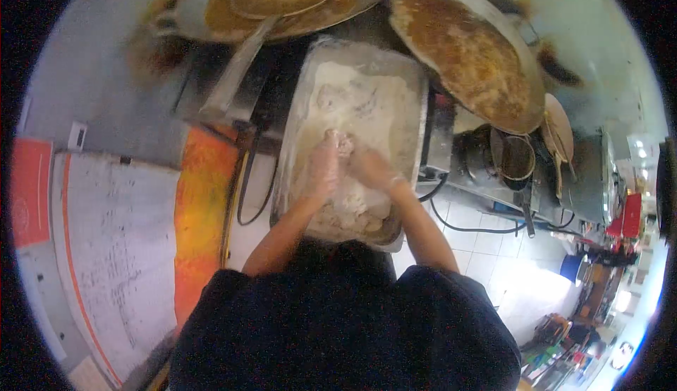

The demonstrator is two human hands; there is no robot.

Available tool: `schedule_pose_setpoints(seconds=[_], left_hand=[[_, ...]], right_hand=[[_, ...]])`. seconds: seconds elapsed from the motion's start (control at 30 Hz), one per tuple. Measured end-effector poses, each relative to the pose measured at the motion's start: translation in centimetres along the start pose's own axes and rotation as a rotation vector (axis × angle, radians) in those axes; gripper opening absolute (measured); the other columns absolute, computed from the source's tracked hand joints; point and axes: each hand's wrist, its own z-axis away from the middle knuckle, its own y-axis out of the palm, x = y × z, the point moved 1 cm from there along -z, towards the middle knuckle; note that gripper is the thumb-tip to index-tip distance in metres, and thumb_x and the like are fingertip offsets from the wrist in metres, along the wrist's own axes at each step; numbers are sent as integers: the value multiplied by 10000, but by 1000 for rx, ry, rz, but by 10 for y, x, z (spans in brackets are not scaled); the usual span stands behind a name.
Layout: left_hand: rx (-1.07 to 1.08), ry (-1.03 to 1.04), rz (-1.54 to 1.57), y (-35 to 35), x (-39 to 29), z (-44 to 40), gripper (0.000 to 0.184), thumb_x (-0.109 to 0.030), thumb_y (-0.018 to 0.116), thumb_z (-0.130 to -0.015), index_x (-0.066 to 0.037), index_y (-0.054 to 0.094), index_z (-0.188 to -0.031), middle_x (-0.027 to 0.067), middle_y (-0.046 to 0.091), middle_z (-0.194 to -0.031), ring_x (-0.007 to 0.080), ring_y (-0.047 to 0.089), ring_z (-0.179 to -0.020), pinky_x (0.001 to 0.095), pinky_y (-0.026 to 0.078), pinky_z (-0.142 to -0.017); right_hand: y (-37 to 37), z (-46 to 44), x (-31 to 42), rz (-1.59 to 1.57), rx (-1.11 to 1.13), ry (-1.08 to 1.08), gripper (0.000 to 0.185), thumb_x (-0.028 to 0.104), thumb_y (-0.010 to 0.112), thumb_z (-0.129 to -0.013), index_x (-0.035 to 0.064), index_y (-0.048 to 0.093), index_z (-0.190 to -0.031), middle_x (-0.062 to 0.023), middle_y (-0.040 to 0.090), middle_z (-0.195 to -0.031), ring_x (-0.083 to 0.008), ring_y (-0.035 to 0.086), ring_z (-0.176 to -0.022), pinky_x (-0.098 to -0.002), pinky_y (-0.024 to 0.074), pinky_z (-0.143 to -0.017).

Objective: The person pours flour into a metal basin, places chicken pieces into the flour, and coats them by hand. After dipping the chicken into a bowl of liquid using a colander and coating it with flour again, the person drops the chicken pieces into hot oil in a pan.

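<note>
A rectangular metal tray [421, 144] of pale flour [352, 81] lies in front of me. Both hands are over its middle, close together and smeared by motion. My left hand [326, 169] is dusted white, with its fingers closed at a small flour-coated lump [343, 142]. What the lump is made of cannot be made out. Beside it, my right hand [374, 169] reaches in from the right; its fingers are too blurred to read. Several floury pieces [356, 222] lie at the tray's near end.
Behind the tray are a wide pan of brown oil [218, 3] with a long-handled strainer [240, 66] and another wok of bubbling oil [465, 52]. A round strainer [518, 158] hangs over a pot on the right. Cables and hoses [479, 230] run below; a white panel [120, 250] stands left.
</note>
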Motion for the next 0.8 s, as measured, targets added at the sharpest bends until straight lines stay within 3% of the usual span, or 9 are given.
schedule_pose_setpoints(seconds=[0.07, 0.1, 0.17, 0.23, 0.33, 0.43, 0.57, 0.7, 0.8], left_hand=[[-11, 51, -85, 14, -13, 1, 315, -254, 613, -960, -23, 508, -1148, 221, 696, -1049, 384, 682, -964, 494, 535, -781], [27, -40, 496, 44, 16, -1, 313, -278, 594, -987, -29, 505, -1154, 194, 690, -1089, 355, 678, -973, 483, 537, -769], [42, -134, 1071, 43, 9, 16, 314, -301, 575, -1013, -34, 501, -1160, 168, 684, -1129, 326, 674, -983, 472, 540, -758], [40, -20, 619, -3, -38, 48, 332, -328, 571, -1021, -30, 527, -1158, 133, 674, -1134, 294, 667, -971, 459, 544, -779], [72, -91, 193, -3, -6, 57, 401, -344, 614, -982, 2, 559, -1176, 162, 659, -1167, 302, 667, -976, 450, 552, -805], [139, -238, -169, 22, 33, 54, 499, -355, 680, -920, 48, 594, -1203, 224, 642, -1213, 329, 670, -991, 442, 560, -835], [439, -155, -309, 6, -2, 74, 504, -362, 700, -876, 74, 625, -1119, 249, 648, -1052, 372, 669, -916, 499, 544, -793], [536, -3, -518, 53, 53, 88, 439, -288, 673, -866, 76, 636, -1109, 264, 655, -951, 389, 673, -864, 539, 541, -759], [240, 176, -731, 157, 184, 95, 361, -169, 612, -893, 53, 621, -1178, 261, 659, -962, 371, 682, -862, 541, 552, -749]], right_hand=[[-34, 12, 22, -133, 22, 104, 321, 208, 609, -893, 29, 684, -1149, -226, 671, -1221, -397, 688, -1006, -487, 533, -940], [-47, 22, 30, -197, 33, 123, 301, 175, 598, -897, 30, 681, -1148, -232, 667, -1217, -403, 682, -1018, -487, 532, -945], [-42, 41, 15, -190, -136, -64, 284, 136, 589, -895, 44, 686, -1145, -221, 675, -1195, -400, 688, -992, -486, 544, -919], [-21, 46, 0, -214, -295, -293, 276, 97, 580, -893, 58, 691, -1143, -210, 682, -1172, -396, 694, -966, -484, 557, -893], [-4, 54, -16, 9, -79, -49, 270, 72, 601, -869, 85, 711, -1116, -162, 702, -1137, -369, 702, -938, -455, 574, -848], [-71, 72, 5, 169, -22, -189, 214, 86, 631, -856, 96, 739, -1040, -115, 717, -1126, -328, 710, -908, -419, 586, -811], [-206, 104, 26, 137, -330, -328, 142, 140, 673, -838, 115, 766, -942, -75, 745, -982, -253, 724, -848, -350, 596, -772], [-323, 120, 66, -600, -361, -74, 294, 74, 646, -906, 166, 741, -1168, -31, 750, -1124, -138, 728, -948, -243, 574, -828], [-372, 88, 64, 666, -314, -338, 324, 175, 691, -762, 251, 754, -1071, 37, 723, -1185, -186, 631, -1161, -316, 535, -947]])
